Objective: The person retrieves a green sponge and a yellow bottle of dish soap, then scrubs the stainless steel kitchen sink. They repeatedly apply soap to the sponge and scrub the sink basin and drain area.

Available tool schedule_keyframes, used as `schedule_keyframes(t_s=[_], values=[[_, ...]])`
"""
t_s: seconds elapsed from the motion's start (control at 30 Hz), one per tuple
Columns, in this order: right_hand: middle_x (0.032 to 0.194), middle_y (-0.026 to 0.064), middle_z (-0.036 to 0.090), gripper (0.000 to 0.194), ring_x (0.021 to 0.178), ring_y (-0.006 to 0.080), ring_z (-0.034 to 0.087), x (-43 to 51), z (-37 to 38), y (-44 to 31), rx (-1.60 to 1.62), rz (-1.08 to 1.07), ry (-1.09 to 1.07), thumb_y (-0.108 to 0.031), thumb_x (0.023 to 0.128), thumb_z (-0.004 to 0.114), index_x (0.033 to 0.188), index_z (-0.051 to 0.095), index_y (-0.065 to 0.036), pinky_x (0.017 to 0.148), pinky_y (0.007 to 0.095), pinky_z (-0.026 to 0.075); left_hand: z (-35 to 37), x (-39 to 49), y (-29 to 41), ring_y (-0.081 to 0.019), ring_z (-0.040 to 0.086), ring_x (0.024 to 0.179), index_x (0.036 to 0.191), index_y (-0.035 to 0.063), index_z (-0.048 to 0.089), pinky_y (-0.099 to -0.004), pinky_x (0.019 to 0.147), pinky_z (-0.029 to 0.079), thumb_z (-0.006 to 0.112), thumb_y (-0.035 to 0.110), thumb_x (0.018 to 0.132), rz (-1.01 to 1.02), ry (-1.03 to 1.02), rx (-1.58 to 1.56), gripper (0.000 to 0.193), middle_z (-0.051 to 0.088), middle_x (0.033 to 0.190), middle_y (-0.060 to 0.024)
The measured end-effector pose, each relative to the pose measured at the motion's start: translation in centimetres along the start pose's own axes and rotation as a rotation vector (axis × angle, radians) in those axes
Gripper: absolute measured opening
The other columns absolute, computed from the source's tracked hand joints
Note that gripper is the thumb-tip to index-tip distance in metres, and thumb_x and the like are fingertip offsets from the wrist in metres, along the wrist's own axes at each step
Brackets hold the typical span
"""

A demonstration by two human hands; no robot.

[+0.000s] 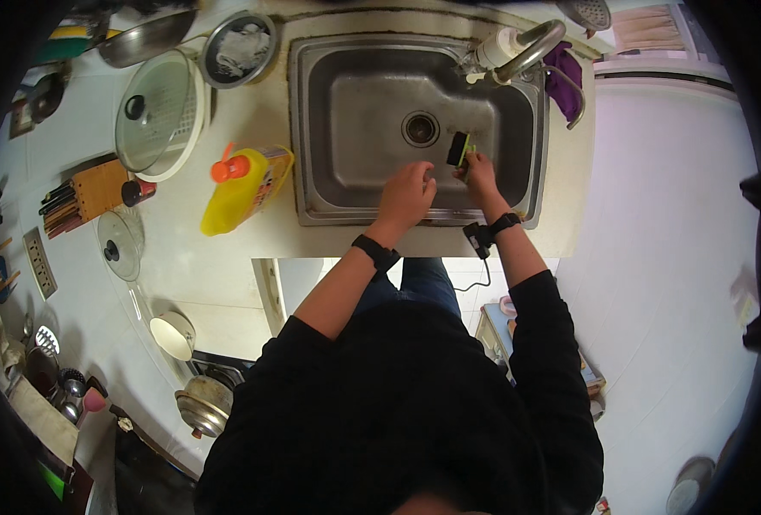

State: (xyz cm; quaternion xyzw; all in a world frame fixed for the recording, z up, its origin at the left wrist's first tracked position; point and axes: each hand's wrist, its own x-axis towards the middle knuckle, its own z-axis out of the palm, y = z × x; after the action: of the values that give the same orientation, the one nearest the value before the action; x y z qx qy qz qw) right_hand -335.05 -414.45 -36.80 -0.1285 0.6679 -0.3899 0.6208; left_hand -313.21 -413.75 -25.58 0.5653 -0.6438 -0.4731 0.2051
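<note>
My right hand [480,179] grips the green handle of a small scrubbing tool with a dark, block-shaped head [458,149]. It is over the right half of a stainless steel sink [367,122], to the lower right of the round drain [420,129]. To the left, my left hand [408,193] hovers over the sink's near side. Its fingers are loosely curled, thumb apart, with nothing visible in them. A curved metal faucet [535,48] with a white cylindrical fitting [497,48] stands at the far right corner of the sink.
Left of the sink stands a yellow detergent jug [245,190] with an orange cap. Behind it are a metal basin [239,48] holding a cloth and a glass lid [152,112] on a white basket. A knife block [100,187] is farther left. A purple cloth [564,84] hangs by the faucet.
</note>
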Motion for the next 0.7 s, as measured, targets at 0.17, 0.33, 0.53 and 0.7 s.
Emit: schedule_keyframes(t_s=[0.17, 0.33, 0.53, 0.7], values=[[0.079, 0.0171, 0.068, 0.037, 0.073, 0.0285, 0.072, 9.2, -6.6, 1.6, -0.907, -0.229, 0.172, -0.032, 0.098, 0.066, 0.104, 0.061, 0.004, 0.068, 0.0443, 0.057, 5.3, 3.8, -1.7, -0.0351, 0.067, 0.101, 0.119, 0.0048, 0.063, -0.0467, 0.086, 0.054, 0.060, 0.022, 0.096, -0.063, -0.086, 0.258, 0.029, 0.069, 0.110, -0.0135], [0.101, 0.0269, 0.069, 0.030, 0.097, 0.0463, 0.067, 13.7, -6.7, 2.6, -1.223, -0.503, 0.279, -0.024, 0.097, 0.062, 0.114, 0.063, 0.002, 0.080, 0.0539, 0.054, 7.3, 5.9, -3.4, -0.0348, 0.067, 0.101, 0.118, 0.0052, 0.064, -0.0466, 0.087, 0.054, 0.059, 0.023, 0.097, -0.127, -0.109, 0.257, 0.028, 0.069, 0.111, -0.0132], [0.110, 0.0202, 0.066, 0.025, 0.097, 0.0387, 0.065, 15.5, -4.6, 3.7, -1.592, -0.500, -0.295, -0.009, 0.093, 0.057, 0.116, 0.065, -0.002, 0.082, 0.0476, 0.055, 7.4, 5.8, -5.1, -0.0349, 0.068, 0.099, 0.116, 0.0052, 0.064, -0.0467, 0.086, 0.054, 0.059, 0.024, 0.097, -0.191, -0.123, 0.221, 0.027, 0.069, 0.110, -0.0124], [0.112, 0.0226, 0.066, 0.032, 0.102, 0.0393, 0.065, 15.1, -3.9, 2.9, -1.518, -0.661, -0.156, -0.010, 0.096, 0.052, 0.126, 0.057, 0.000, 0.090, 0.0461, 0.054, 7.4, 5.7, -4.8, -0.0354, 0.068, 0.098, 0.115, 0.0057, 0.065, -0.0463, 0.084, 0.054, 0.059, 0.024, 0.097, -0.209, -0.156, 0.225, 0.026, 0.069, 0.110, -0.0123]])
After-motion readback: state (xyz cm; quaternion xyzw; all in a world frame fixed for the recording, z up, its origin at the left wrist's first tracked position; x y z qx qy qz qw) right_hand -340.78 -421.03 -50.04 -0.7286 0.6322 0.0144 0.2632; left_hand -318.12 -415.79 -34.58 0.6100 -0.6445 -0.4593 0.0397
